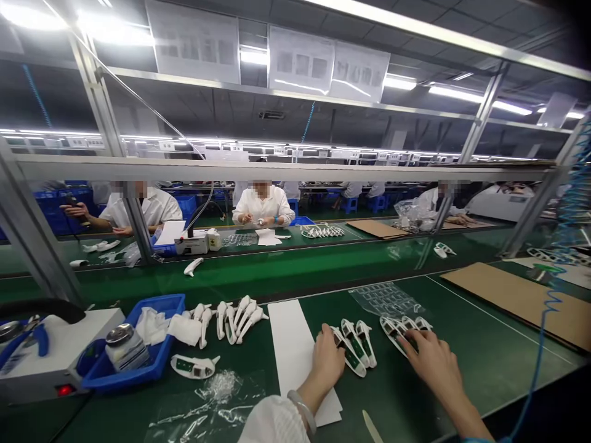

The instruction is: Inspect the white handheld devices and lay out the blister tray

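My left hand (pixel 327 362), its fingers curled, is at the left edge of a white plastic housing half with a green circuit board (pixel 354 358). Beside that piece lie two similar housing halves (pixel 365 341) in a row. My right hand (pixel 434 363) has its thumb and fingers bent around the near side of another white housing half (pixel 391 331), which rests on the bench with more of its kind (pixel 409 322). The fingertips of both hands are partly hidden. A white paper sheet (pixel 289 344) lies under and beyond my left wrist.
A blue tray (pixel 159 363) holds a metal-capped jar (pixel 127 347) and white wipes. Several closed white housings (pixel 240 317) lie near it, beside one open half (pixel 194 367). A clear blister tray (pixel 386 298), cardboard (pixel 521 301) and a coiled blue hose (pixel 549 301) are around; co-workers sit opposite.
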`<state>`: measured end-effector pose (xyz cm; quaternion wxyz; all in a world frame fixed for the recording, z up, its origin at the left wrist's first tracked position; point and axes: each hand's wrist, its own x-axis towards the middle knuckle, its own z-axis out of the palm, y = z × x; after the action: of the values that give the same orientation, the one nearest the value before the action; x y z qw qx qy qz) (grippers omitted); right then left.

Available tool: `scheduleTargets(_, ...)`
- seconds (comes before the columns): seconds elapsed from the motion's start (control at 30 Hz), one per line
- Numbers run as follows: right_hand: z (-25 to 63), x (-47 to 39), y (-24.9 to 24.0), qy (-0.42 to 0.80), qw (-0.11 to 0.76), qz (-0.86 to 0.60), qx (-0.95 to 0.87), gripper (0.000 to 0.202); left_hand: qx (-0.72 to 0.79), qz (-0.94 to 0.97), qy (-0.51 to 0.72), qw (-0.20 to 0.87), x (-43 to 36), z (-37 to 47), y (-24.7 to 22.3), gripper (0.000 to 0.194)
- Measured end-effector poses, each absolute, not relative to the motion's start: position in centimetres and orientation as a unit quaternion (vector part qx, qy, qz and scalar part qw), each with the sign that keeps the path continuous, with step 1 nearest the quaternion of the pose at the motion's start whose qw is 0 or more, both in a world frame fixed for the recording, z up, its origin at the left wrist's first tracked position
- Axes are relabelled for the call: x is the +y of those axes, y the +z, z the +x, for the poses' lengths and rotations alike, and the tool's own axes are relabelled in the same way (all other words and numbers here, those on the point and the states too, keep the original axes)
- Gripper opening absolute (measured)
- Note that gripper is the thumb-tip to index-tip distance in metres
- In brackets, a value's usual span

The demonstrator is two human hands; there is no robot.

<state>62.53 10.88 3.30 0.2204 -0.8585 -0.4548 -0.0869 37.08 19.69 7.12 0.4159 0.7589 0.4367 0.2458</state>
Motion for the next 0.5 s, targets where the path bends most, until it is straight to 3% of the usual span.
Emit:
scheduleTargets(0.13,64.3,10.9,2.1,-0.095,0.199,-0.86,-0.46,0.045,0.414,0.761,0.262,0.425,20.2,37.4,6.9,0.051)
scheduleTargets(0.3,62.8,12.8,0.6,-0.085,0.234,-0.807,-0.536,0.032,0.388,0.774,0.256,0.429,21.1,38.5,6.0,0.043)
scheduleTargets(0.5,60.1,12.8,0.2,-0.101,0.303,-0.746,-0.584,0.046,0.369,0.781,0.253,0.435,21.0,38.5,5.9,0.044)
